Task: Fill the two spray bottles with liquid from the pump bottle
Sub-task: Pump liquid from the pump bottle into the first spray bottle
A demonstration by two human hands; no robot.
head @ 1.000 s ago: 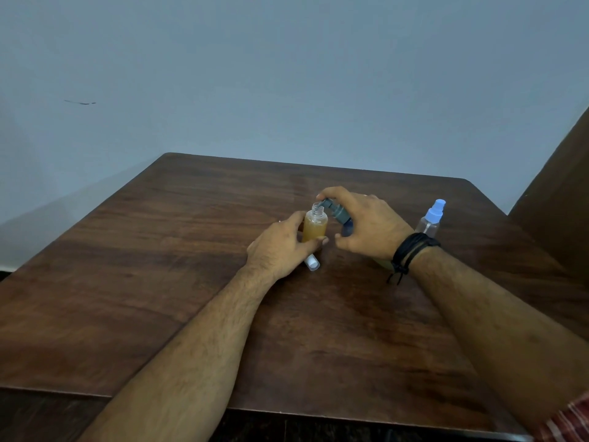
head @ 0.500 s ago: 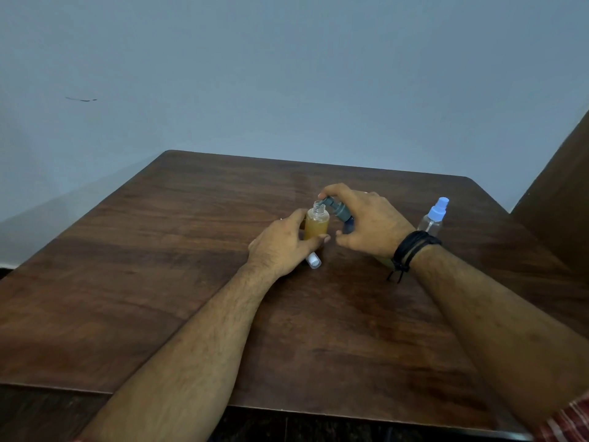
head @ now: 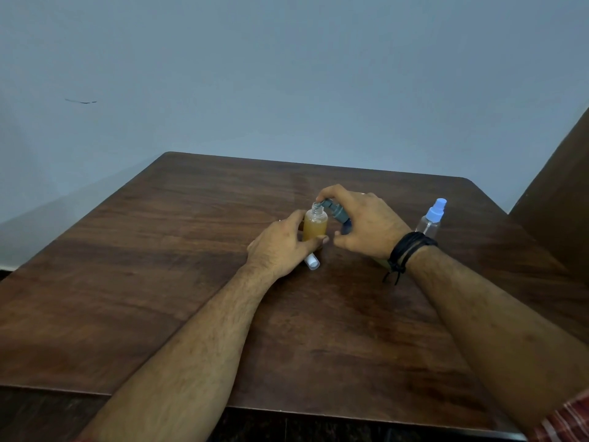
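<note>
A dark wooden table (head: 159,282) stands against a pale blue-grey wall (head: 287,74), with a brown wooden panel (head: 561,193) at the far right edge of the head view. Near the middle of the table, the person's left hand (head: 280,247) grips a small open spray bottle (head: 315,226), upright and filled most of the way with amber liquid, its threaded neck uncapped; the thumb presses the near side and the fingers wrap the far side. Just below that hand, by the heel of the palm, a small white cap (head: 311,261) pokes out on the table; whether the hand touches it cannot be told. Just to the right, the right hand (head: 366,224) is clasped over the grey-blue pump head (head: 334,212) of the pump bottle, forefinger curled over the top, thumb tucked beneath. The nozzle tip sits at the mouth of the open bottle. The pump bottle's body is almost wholly hidden behind that hand and wrist. A black corded wristband (head: 404,250) circles the right wrist, and a red checked sleeve (head: 567,422) shows at the bottom right corner. Beyond the right wrist, apart from both hands, a second spray bottle (head: 431,221) stands clear and empty-looking, its light blue sprayer top in place.
</note>
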